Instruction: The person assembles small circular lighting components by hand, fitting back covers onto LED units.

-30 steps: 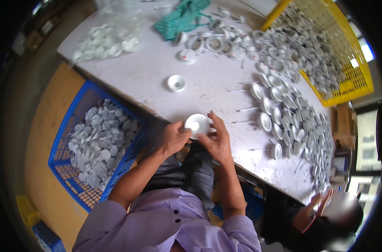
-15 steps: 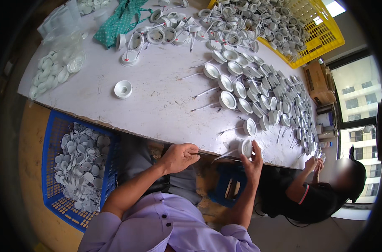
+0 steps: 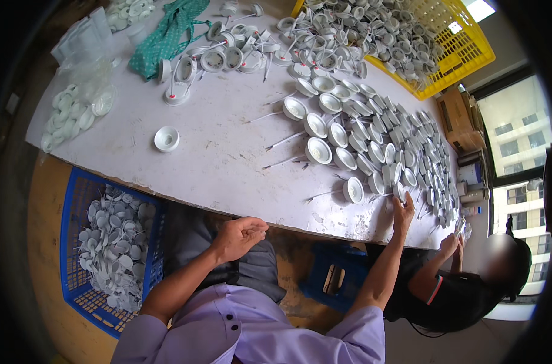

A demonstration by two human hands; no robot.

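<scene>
I see the big white table ahead of the left hand and right hand. A crowd of white cups sits just past the right hand. I have the right arm stretched forward and out sideways. The left hand is near the table's edge, fingers loose, a little bent. The right fingertips pinch one small white cup beside the crowd.

The cups look like smooth, slightly glossy white plastic, the worktop smooth but scuffed, with a faint sheen. The blue crate and yellow crate are plastic, the bag crinkled clear film. The cloth is creased fabric, the carton matt cardboard.
</scene>
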